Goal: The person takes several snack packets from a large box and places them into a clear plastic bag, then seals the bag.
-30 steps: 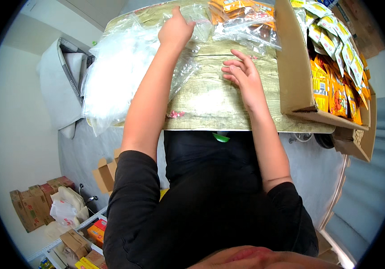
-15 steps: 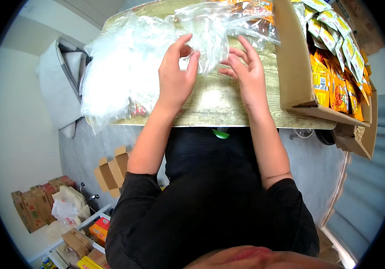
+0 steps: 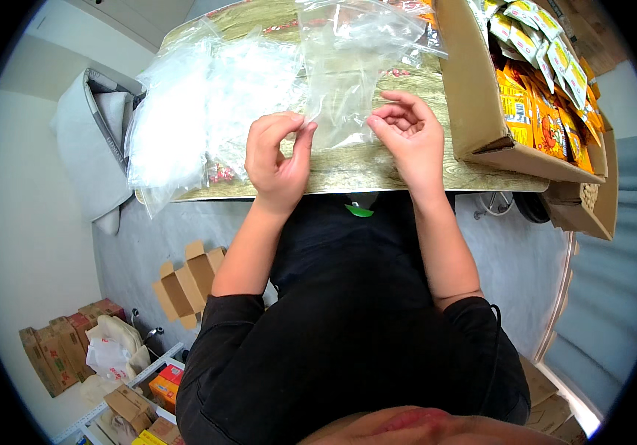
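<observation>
A clear plastic bag (image 3: 339,100) lies spread over the wood-patterned table (image 3: 378,176), its near edge drawn out between my hands. My left hand (image 3: 280,152) pinches the bag's left near corner between thumb and fingers. At the right near corner, my right hand (image 3: 409,137) closes thumb to forefinger on the bag's edge, the other fingers curled. To the left of my left hand lies a wide heap of clear plastic bags (image 3: 177,119). The bag's far end overlaps other crumpled clear plastic near the table's far side.
An open cardboard box (image 3: 478,96) at the right holds orange packets (image 3: 548,122) and white-green packets (image 3: 533,37). A grey padded chair (image 3: 85,141) stands left of the table. On the floor lie an open carton (image 3: 185,285) and stacked brown boxes (image 3: 55,348).
Both hands have come down toward me and closed from a looser, open shape. The clear bag, crumpled before, is now stretched flatter and nearer the table's front edge.
</observation>
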Demonstrator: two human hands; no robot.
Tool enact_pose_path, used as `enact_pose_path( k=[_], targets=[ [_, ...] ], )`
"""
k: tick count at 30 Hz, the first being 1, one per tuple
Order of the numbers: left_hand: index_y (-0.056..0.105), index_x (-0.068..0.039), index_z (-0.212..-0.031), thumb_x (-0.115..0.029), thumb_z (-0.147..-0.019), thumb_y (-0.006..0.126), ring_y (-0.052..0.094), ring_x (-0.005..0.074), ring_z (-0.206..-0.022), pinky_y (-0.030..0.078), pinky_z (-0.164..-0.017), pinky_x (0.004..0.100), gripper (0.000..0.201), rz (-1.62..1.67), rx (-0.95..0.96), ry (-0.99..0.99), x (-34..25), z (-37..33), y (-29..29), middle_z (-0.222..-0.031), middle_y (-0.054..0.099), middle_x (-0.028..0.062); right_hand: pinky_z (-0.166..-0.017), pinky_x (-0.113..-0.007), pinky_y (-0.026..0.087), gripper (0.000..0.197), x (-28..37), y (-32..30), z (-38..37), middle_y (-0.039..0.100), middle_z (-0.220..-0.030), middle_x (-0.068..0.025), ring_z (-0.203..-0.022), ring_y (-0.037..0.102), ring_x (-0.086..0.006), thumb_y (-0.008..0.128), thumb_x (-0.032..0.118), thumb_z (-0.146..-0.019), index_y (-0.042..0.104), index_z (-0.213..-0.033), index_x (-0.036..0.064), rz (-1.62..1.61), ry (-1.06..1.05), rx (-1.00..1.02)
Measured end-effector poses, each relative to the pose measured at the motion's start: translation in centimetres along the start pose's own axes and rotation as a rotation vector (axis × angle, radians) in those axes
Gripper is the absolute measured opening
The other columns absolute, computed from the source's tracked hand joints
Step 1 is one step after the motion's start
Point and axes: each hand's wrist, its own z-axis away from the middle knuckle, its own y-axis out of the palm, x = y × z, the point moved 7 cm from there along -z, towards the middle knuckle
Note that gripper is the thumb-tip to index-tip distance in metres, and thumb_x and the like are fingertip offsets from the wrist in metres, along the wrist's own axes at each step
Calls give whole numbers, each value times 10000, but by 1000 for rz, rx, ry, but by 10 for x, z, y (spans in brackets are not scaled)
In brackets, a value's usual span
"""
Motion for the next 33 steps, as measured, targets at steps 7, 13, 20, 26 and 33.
enact_pose_path(
  k=[7, 13, 20, 26, 33],
  targets=[
    [590, -8, -1136, 100, -878, 709, 604, 149, -875, 521, -741, 266, 304, 254, -141, -364, 22, 21, -23, -1062, 586, 87, -858, -249, 533, 405, 12, -22, 1, 617, -1065, -75, -954, 612, -100, 669, -102, -874, 551, -1242, 20, -38, -201, -27],
    [470, -7, -1417, -194, -1024, 571, 574, 227, -1110, 508, -901, 357, 446, 542, -184, -823, 74, 23, -22, -1263, 548, 147, -862, -253, 523, 320, 8, -21, 0, 663, -1102, -70, -968, 628, -104, 617, -63, -920, 578, -1223, 30, 137, -78, 268],
    [559, -24, -1399, -311, -925, 734, 657, 217, -1063, 494, -959, 335, 582, 96, 649, -810, 80, -44, 10, -1171, 685, 135, -865, -277, 525, 229, 16, -21, 2, 721, -1030, -65, -987, 679, -126, 565, -33, -945, 635, -1157, 17, 401, 1, 519],
    [655, -25, -1010, -211, -989, 669, 591, 91, -827, 488, -738, 269, 188, 344, 747, -958, 114, 0, 51, -909, 651, 5, -914, -286, 515, 222, 1, -60, -23, 659, -1115, -54, -997, 653, -126, 603, 2, -952, 621, -1173, 13, 309, -25, 470],
    [571, -47, -969, -195, -1042, 599, 492, 69, -625, 418, -571, 232, 168, 531, 153, -920, 97, 19, 35, -756, 556, -24, -776, -281, 529, 358, -20, -59, -21, 679, -1031, -68, -859, 634, -114, 617, 189, -1014, 598, -1330, 21, 422, 72, 15]
  ],
)
